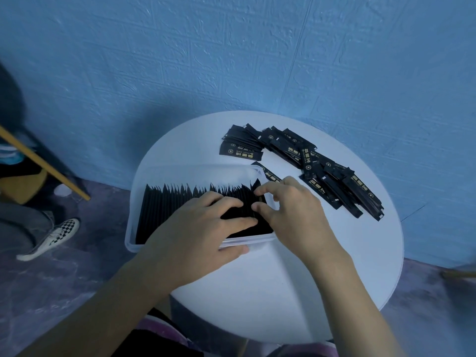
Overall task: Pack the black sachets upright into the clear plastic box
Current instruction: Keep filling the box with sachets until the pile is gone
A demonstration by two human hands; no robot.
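Observation:
A clear plastic box (180, 173) sits on the left half of a round white table (296, 279). A long row of black sachets (170, 207) stands upright inside it, filling most of its length. My left hand (203, 233) lies flat on top of the row near its right end, thumb over the box's front wall. My right hand (291, 212) is at the right end of the row, fingertips pinching the edge of the last sachets there. A loose pile of black sachets (322, 166) with gold print lies flat on the table behind and to the right.
A blue textured wall (231, 60) stands right behind the table. On the floor at the left are another person's leg and a checkered shoe (56, 235), beside a dark frame with a yellow bar (43, 163).

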